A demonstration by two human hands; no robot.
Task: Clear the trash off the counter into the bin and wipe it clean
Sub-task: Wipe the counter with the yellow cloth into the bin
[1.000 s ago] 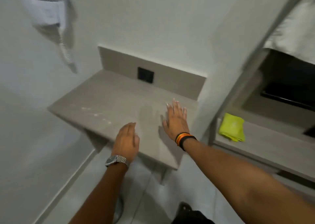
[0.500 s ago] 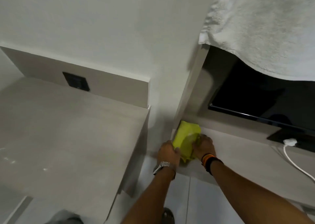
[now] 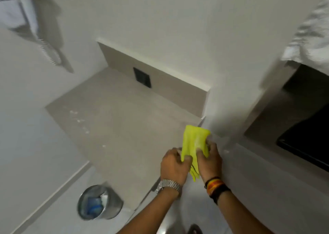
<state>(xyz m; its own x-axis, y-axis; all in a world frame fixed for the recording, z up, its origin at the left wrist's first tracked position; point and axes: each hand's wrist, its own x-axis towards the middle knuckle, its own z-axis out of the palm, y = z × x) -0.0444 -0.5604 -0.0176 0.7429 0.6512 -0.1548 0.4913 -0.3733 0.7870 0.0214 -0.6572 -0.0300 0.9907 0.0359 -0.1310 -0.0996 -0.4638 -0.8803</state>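
A yellow cloth is held between both hands at approx. 4 o'clock, above the worktop's right edge. Left hand fingers are closed on its lower left part; right hand fingers are pinched on its right side. White specks are seen on the worktop towards 9 o'clock. A mesh bin stands on the floor at 7 o'clock, w/ a blue item and white crumpled trash inside. A dark socket plate is set in the backsplash at 12 o'clock.
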